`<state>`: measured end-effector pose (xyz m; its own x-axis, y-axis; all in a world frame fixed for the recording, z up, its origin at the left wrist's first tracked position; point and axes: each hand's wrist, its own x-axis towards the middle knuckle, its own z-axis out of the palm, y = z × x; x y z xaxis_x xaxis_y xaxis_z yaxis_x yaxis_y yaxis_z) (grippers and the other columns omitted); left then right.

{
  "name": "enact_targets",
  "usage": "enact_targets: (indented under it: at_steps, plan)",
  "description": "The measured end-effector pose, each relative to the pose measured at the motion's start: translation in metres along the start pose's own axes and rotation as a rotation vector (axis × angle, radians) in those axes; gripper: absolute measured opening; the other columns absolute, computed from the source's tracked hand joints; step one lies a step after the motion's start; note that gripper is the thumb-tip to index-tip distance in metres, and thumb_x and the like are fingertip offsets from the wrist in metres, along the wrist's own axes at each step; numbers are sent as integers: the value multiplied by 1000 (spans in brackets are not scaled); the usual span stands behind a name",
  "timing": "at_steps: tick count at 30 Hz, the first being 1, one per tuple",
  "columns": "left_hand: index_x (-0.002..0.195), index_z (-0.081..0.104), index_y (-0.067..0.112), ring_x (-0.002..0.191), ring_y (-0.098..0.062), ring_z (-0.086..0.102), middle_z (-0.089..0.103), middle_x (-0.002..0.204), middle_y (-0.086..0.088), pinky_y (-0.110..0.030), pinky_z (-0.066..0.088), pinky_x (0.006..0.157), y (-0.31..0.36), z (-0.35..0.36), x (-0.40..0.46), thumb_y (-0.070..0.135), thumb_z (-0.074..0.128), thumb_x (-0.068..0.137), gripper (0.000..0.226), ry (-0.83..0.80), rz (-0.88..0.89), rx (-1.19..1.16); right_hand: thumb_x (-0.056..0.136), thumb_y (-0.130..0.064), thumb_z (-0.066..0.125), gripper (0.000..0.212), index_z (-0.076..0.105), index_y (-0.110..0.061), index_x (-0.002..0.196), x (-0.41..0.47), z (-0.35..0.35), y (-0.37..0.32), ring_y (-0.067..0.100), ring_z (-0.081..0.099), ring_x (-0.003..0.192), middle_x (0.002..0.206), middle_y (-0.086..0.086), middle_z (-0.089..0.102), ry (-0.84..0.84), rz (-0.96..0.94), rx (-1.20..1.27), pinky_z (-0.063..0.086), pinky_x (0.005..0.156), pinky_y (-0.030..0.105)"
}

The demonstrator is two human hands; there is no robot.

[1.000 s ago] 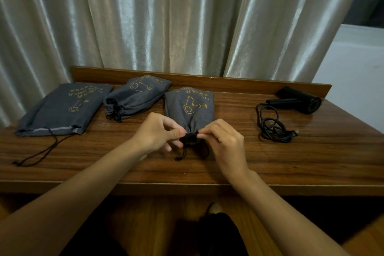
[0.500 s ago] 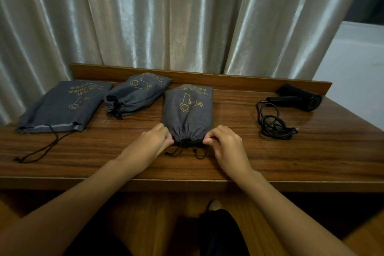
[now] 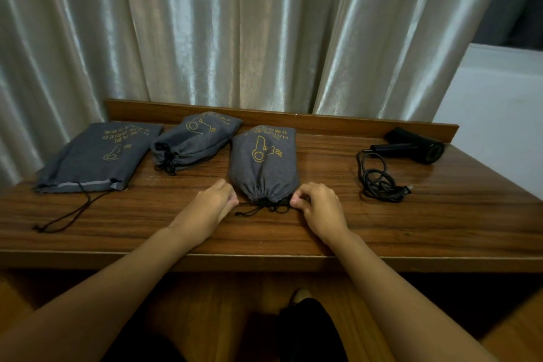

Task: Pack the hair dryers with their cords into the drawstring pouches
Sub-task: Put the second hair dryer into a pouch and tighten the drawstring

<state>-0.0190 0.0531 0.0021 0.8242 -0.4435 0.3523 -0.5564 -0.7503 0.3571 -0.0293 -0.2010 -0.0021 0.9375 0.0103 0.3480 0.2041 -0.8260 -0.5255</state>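
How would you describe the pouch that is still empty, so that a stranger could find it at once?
Look at the wooden table before the curtain. Three grey pouches lie along its back, and the empty pouch is the one farthest left. Unlike the two bulging, cinched pouches beside it, it lies flat, with its mouth ungathered and its black drawstring trailing loose toward the table's front edge.

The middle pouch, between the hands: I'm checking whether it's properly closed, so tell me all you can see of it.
The middle pouch is grey woven-looking fabric with a yellow hair-dryer logo and lettering. It lies bulging and full on the wooden table, its mouth gathered tight toward the person, black drawstring trailing in loose loops. The left hand sits beside the mouth; the right hand touches its corner, fingers curled. Whether either pinches the cord is unclear.
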Motion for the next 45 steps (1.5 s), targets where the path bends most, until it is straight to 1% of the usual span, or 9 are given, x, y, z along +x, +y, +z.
enact_targets:
  at_steps: [4, 7, 11, 19, 23, 28, 33, 39, 45]
  plan:
    - [86, 52, 27, 83, -4, 53, 51, 90, 11, -33, 46, 80, -5, 4, -5, 22, 52, 99, 14, 49, -32, -160, 97, -30, 58, 15, 62, -32, 112, -16, -4, 8, 6, 51, 107, 111, -14, 60, 16, -95, 35, 43, 89, 28]
    - [97, 51, 33, 86, 1, 53, 52, 94, 15, -26, 43, 76, -8, 10, -3, 34, 40, 103, 12, 99, -59, -205, 97, -52, 46, 49, 31, -48, 144, -20, -8, 7, 10, 43, 129, 146, -8, 39, 23, -77, 139, 42, 104, 36]
    - [121, 45, 34, 101, 3, 49, 49, 109, 17, -22, 40, 84, -12, 15, 2, 36, 36, 103, 20, 221, -122, -217, 82, -79, 40, 72, 2, -68, 142, -6, 7, -16, 33, 29, 143, 164, -3, 4, -111, -64, 121, 33, 109, 50]
    - [148, 29, 38, 146, -23, 17, 25, 157, 8, -47, 17, 117, -45, 7, 33, 47, 34, 101, 48, 180, -127, 364, 87, -69, 52, 67, 32, -46, 147, 59, 60, -32, 31, 9, 151, 166, -1, -1, -112, -54, 16, 24, 119, 45]
    - [152, 19, 38, 150, -21, -5, 4, 163, 9, -54, -1, 120, -65, 19, 46, 56, 26, 99, 56, 155, -346, 293, 87, -68, 53, 66, 31, -47, 146, 89, 77, -30, 34, 7, 151, 166, -4, -3, -120, -55, 12, 24, 119, 45]
    - [152, 18, 35, 150, -17, -8, 1, 164, 8, -51, -5, 120, -70, 23, 45, 57, 26, 98, 59, 200, -329, 336, 89, -68, 50, 66, 30, -44, 146, 122, 95, -38, 37, 10, 149, 166, 0, -1, -140, -67, -45, 27, 117, 47]
    - [153, 16, 33, 149, -15, -12, -2, 164, 10, -51, -6, 120, -70, 22, 47, 57, 25, 98, 61, 139, -361, 329, 87, -71, 49, 73, 23, -43, 149, 135, 102, -40, 40, 11, 148, 165, 5, -1, -130, -66, -108, 25, 117, 49]
    - [154, 17, 32, 150, -16, -11, -2, 164, 8, -49, -3, 121, -65, 19, 43, 56, 26, 99, 60, 143, -368, 315, 76, -86, 43, 110, -17, -36, 153, 113, 94, -46, 34, -5, 151, 164, 11, -15, -111, -9, -133, 13, 118, 54]
    - [151, 28, 28, 150, -16, 1, 11, 163, 6, -43, 1, 122, -57, 12, 40, 50, 33, 99, 56, 224, -363, 288, 84, -79, 40, 102, -19, -32, 153, 72, 85, -49, 29, -7, 152, 165, 11, -6, -141, -12, -174, 10, 119, 50]
